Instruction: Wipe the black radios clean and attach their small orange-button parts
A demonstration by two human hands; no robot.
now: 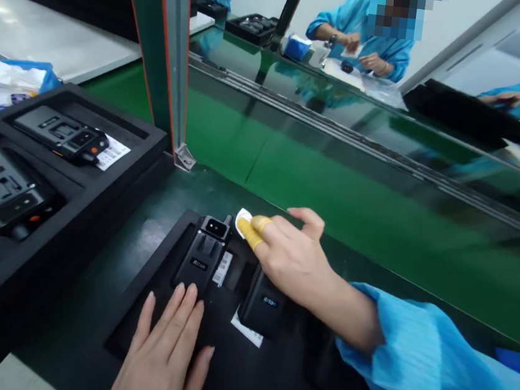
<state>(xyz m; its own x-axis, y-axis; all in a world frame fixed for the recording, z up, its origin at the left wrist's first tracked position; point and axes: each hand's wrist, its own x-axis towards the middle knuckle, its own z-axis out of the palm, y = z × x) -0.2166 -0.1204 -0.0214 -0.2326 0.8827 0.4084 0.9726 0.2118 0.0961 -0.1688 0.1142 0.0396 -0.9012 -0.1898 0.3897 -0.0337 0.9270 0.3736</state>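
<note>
A black foam tray (154, 299) lies on the green bench, holding two black handheld radios with "Riton" badges. My left hand (164, 350) rests flat with its fingers extended, the fingertips touching the lower end of the left radio (199, 257). My right hand (293, 255) wears yellow finger cots and pinches a small white wipe (242, 223) just right of that radio's stubby antenna. Beneath my right hand lies the second radio (263, 308), its upper part hidden. White label slips (222, 271) stick out beside both radios.
At left, another foam tray (113, 203) holds two more radios (58, 131). Behind it lies a blue bag (50, 77) with white wipes. A metal post (175, 54) and a green barrier (337, 179) bound the bench. Co-workers in blue (346, 17) sit beyond.
</note>
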